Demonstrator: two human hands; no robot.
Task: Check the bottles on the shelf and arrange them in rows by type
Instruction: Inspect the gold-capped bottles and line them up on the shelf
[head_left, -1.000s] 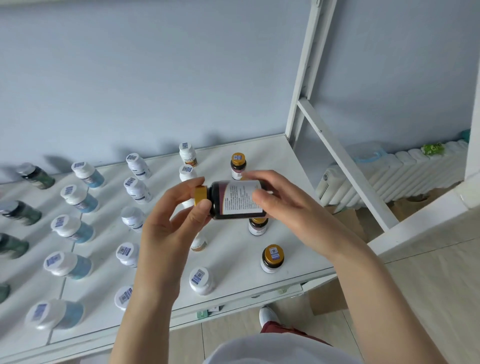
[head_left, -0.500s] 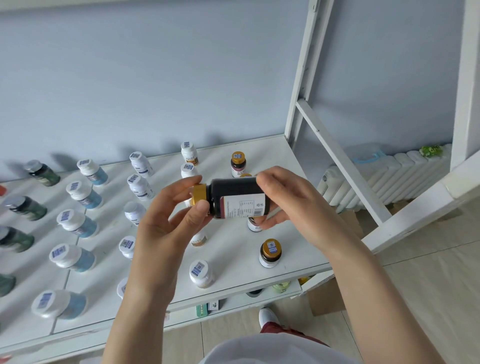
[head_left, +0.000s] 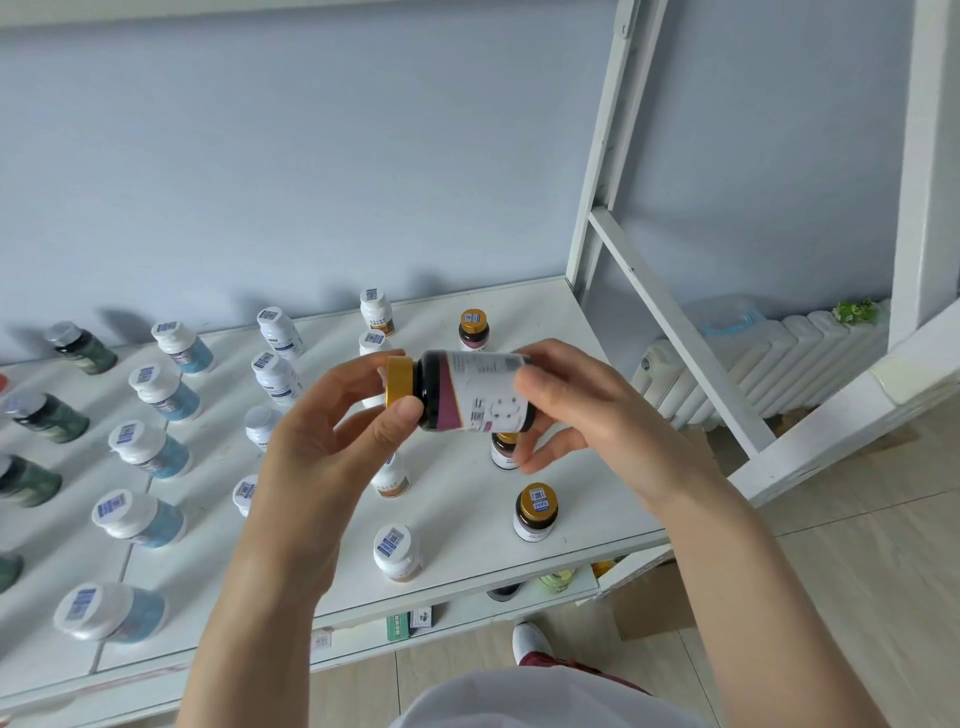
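Note:
A dark gold-capped bottle (head_left: 467, 391) lies sideways in the air above the white shelf (head_left: 467, 545), held between both hands. My left hand (head_left: 332, 457) pinches its gold cap end. My right hand (head_left: 587, 410) grips its base end, thumb over the white label. On the shelf, bottles stand in rows: dark green ones (head_left: 47, 415) at the far left, blue white-capped ones (head_left: 150, 449), white ones with dark labels (head_left: 278, 376), white ones with orange bands (head_left: 395, 553), and gold-capped dark ones (head_left: 535, 512) at the right.
The shelf's white upright post (head_left: 605, 171) and diagonal brace (head_left: 675, 332) stand at its right end. A white radiator (head_left: 769, 364) runs along the wall beyond. A lower shelf (head_left: 467, 608) holds small boxes. A cardboard box (head_left: 649, 603) sits on the tiled floor.
The bottle has turned about its long axis between my hands, showing a different part of the label with a purple band. Both hands have kept their hold.

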